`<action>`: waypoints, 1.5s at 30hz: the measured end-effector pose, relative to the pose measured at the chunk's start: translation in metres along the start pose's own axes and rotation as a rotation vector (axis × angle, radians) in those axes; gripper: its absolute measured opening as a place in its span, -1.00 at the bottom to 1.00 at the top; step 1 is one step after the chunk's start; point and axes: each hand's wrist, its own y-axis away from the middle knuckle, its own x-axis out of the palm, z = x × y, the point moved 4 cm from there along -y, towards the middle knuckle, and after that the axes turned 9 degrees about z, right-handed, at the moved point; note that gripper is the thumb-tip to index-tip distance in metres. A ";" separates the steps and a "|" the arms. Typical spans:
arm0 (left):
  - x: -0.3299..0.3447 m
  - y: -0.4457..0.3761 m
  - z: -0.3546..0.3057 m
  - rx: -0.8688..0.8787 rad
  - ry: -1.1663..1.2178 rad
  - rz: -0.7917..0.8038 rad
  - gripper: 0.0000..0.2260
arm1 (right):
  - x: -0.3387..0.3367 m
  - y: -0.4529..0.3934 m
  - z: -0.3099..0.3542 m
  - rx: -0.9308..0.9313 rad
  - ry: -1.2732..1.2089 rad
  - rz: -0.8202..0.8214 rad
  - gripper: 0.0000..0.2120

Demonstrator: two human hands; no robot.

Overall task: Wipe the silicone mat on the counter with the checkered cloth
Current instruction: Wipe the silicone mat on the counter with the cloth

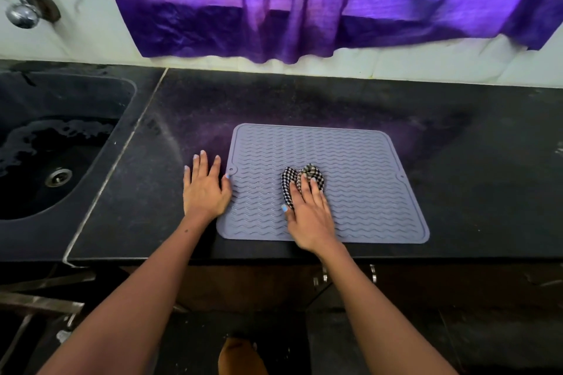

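Dark counter under your hands | mat beneath both | your left hand flat, fingers spread, at its edge | your right hand presses bunched cloth onto it

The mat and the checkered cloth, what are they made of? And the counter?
The mat looks like soft, matte grey-lilac silicone or rubber: it has moulded wavy ridges, rounded corners and a raised rim. The checkered cloth looks like woven fabric, probably cotton, since it bunches into soft folds under the right hand. The counter seems to be dark polished stone, perhaps granite, speckled and faintly reflective.
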 end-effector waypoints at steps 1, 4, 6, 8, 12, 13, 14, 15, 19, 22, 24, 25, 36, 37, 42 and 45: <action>0.000 0.000 0.001 -0.008 0.006 -0.001 -0.39 | -0.001 -0.002 -0.002 -0.006 -0.004 -0.002 -0.45; -0.001 -0.002 0.002 -0.023 0.031 0.002 -0.46 | -0.004 -0.002 -0.003 -0.029 -0.038 -0.015 -0.46; -0.002 -0.002 0.003 -0.028 0.036 0.008 -0.51 | -0.008 -0.002 -0.004 -0.036 -0.200 -0.022 -0.49; -0.002 -0.002 0.002 -0.034 0.034 0.020 -0.52 | -0.018 -0.005 -0.010 -0.009 -0.638 -0.016 -0.56; -0.002 -0.001 0.000 -0.039 -0.011 0.048 -0.51 | -0.047 -0.004 -0.042 0.194 -1.695 -0.096 -0.65; -0.002 -0.001 -0.001 -0.040 -0.014 0.049 -0.51 | -0.054 -0.004 -0.052 0.223 -1.768 -0.191 -0.66; -0.002 -0.001 -0.001 -0.040 -0.017 0.045 -0.51 | -0.061 -0.003 -0.058 0.237 -1.708 -0.269 -0.65; -0.002 -0.001 -0.001 -0.040 -0.021 0.043 -0.51 | -0.066 0.001 -0.062 0.240 -1.549 -0.320 -0.63; -0.001 -0.001 0.000 -0.051 -0.030 0.046 -0.51 | -0.057 0.017 -0.048 0.075 -0.616 -0.331 -0.56; -0.001 -0.002 -0.002 -0.050 -0.036 0.040 -0.52 | -0.018 0.014 -0.040 0.070 -0.076 -0.117 -0.46; 0.000 -0.002 -0.002 -0.052 -0.044 0.033 -0.52 | -0.012 0.011 -0.044 0.095 0.005 -0.095 -0.43; 0.000 -0.002 -0.002 -0.053 -0.048 0.030 -0.52 | -0.014 0.009 -0.046 0.086 -0.007 -0.094 -0.44; -0.001 -0.002 -0.001 -0.044 -0.018 0.040 -0.51 | -0.050 0.008 -0.066 0.183 -1.324 -0.310 -0.62; -0.001 -0.002 -0.002 -0.042 -0.016 0.035 -0.53 | -0.057 0.011 -0.072 0.198 -1.384 -0.369 -0.62; -0.001 -0.004 -0.001 -0.044 -0.004 0.026 -0.52 | -0.066 0.019 -0.081 0.127 -0.558 -0.411 -0.53; 0.001 -0.004 0.001 -0.038 -0.002 0.006 -0.39 | -0.035 0.013 -0.080 0.158 -0.136 -0.162 -0.49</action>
